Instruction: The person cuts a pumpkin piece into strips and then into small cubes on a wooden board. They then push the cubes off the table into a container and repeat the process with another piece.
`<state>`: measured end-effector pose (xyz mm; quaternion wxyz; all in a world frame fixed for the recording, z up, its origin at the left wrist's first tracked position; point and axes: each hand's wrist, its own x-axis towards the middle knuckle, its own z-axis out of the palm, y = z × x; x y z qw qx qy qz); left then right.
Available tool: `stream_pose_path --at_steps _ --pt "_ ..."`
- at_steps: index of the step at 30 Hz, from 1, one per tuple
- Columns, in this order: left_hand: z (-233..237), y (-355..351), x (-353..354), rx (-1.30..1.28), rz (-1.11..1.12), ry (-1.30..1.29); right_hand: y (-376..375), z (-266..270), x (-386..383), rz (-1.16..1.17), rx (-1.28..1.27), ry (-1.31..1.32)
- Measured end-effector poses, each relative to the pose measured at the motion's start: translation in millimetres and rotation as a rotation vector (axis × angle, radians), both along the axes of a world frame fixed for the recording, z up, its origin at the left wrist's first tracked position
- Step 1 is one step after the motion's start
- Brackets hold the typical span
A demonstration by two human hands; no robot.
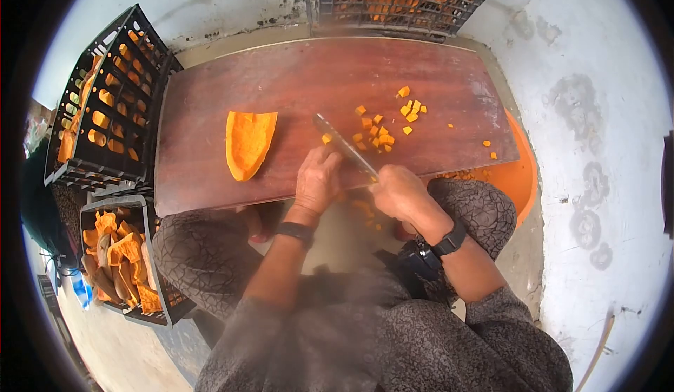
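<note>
"Fingers of the left hand [316, 181] look bent and bunched close together, don't they?"

"Yes, they reach over the near part of the reddish-brown counter [210, 104], just beside the blade. Whether they pinch or press anything cannot be told, since the back of the hand hides the undersides."

"And the right hand [400, 192]?"

"Its fingers are closed around the grip of the knife [344, 142]. The blade slants away from that hand toward the far left, its tip beyond the left fingers. The grip is mostly covered, and the blade is slightly blurred."

"Where is the pumpkin?"

"One large, hollowed pumpkin wedge [249, 146] lies on the counter, left of the left hand and apart from it. Small pumpkin cubes [383, 140] are scattered to the right of the blade, some touching, a few well apart near the right end. One loose cube [326, 138] sits by the left fingertips, on the other side of the blade."

"What is cut off or unclear?"

"An orange basin [523, 174] shows only partly past the counter's right end, with orange bits in it half hidden by the counter and a knee. The black crate [400, 2] beyond the far edge runs out of view at the top; its slats break up the orange pieces inside, so their shapes are hard to make out."
</note>
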<state>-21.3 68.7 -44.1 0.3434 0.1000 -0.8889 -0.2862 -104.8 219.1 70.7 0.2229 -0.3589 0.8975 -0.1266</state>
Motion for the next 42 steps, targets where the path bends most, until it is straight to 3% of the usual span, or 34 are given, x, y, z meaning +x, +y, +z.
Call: stream_pose_path --at_steps 3,9,12,14,21,23,28,34,37,39,40,42 --pt "0.4 -1.1 -1.3 0.02 -0.007 -0.011 -7.5 -3.6 -5.5 0.044 -0.002 -0.02" --pt "0.9 0.8 -0.9 0.032 -0.012 -0.012 -36.4 21.6 -11.7 -0.019 0.294 -0.207" --pt "-2.4 -0.3 -2.0 0.002 0.005 0.032 -36.1 9.1 -15.7 -0.161 0.218 -0.363" --pt "-7.3 -0.9 -2.9 -0.017 0.013 0.048 -26.2 -2.2 -17.7 -0.319 0.034 -0.46" --pt "1.8 1.9 0.9 0.023 0.034 -0.008 -7.9 -6.4 -17.5 -0.322 -0.175 -0.328" --pt "-2.0 2.8 -2.3 0.048 0.051 0.025 -6.6 6.0 -12.6 -0.399 -0.168 -0.54" --pt "7.4 5.1 4.1 0.006 0.108 0.075 -10.0 4.5 0.9 -0.363 -0.2 -0.601" --pt "35.2 -28.6 13.5 -0.143 0.31 0.196 -15.5 -1.3 4.9 -0.317 -0.142 -0.598" --pt "42.9 -55.6 31.0 -0.138 0.449 0.092 -15.6 -4.8 -0.4 -0.323 -0.14 -0.572" --pt "43.9 -72.2 42.2 -0.165 0.707 0.005 -15.1 -12.8 -6.8 -0.239 -0.138 -0.354" --pt "41.5 -79.2 47.1 -0.168 0.71 0.005 -13.8 -18.3 -10.1 -0.236 -0.14 -0.355" --pt "28.4 -91.4 55.4 0.032 0.846 -0.068 -10.2 -27.1 -15.6 -0.183 -0.133 -0.025"
